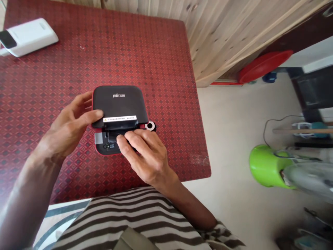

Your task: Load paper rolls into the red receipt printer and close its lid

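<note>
A small black receipt printer (119, 102) with red edges and a white FEIE logo rests on the red patterned table. A white warning label (119, 119) runs along its lid's near edge. My left hand (70, 121) grips its left side, thumb on top and fingers around the edge. My right hand (145, 154) is closed at the near end, fingertips pinched on a black part (114, 135) there; those fingers hide part of it. Beside the printer's right edge sits a black round piece with a white ring (150, 126).
A white device with a dark end (31, 36), perhaps a power bank, lies at the table's (156, 45) far left. Wooden panelling (221, 31) borders the far side. On the floor to the right stand a green bucket (265, 166) and a red round object (262, 67).
</note>
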Available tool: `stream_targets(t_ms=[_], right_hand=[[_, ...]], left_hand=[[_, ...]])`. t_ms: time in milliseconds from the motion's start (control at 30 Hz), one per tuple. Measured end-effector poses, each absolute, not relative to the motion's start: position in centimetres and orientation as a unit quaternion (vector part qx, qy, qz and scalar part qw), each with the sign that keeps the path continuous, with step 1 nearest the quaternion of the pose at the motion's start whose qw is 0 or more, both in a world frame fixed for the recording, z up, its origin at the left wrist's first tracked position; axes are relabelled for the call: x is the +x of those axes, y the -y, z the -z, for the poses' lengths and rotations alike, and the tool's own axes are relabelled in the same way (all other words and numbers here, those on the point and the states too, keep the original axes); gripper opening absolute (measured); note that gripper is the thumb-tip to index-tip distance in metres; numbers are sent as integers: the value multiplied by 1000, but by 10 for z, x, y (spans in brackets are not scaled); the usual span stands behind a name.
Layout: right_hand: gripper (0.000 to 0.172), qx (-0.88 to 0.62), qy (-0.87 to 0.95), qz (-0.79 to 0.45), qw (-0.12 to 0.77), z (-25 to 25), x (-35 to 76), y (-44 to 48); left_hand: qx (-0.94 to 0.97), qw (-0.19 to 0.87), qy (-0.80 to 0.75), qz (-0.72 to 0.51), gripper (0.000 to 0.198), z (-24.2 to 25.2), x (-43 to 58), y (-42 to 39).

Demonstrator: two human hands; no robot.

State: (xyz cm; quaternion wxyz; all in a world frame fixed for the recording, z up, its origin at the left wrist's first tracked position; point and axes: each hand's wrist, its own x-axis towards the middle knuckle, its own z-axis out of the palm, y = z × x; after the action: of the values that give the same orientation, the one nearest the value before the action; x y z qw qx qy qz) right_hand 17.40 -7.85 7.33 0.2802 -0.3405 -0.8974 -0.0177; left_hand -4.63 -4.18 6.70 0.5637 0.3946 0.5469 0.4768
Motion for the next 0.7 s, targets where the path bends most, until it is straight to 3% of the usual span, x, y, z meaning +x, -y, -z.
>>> stream_targets(t_ms=[700], right_hand=[[18, -416, 850, -48, 321, -66, 167, 81]], left_hand=[[520, 484, -549, -440, 55, -53, -45, 57]])
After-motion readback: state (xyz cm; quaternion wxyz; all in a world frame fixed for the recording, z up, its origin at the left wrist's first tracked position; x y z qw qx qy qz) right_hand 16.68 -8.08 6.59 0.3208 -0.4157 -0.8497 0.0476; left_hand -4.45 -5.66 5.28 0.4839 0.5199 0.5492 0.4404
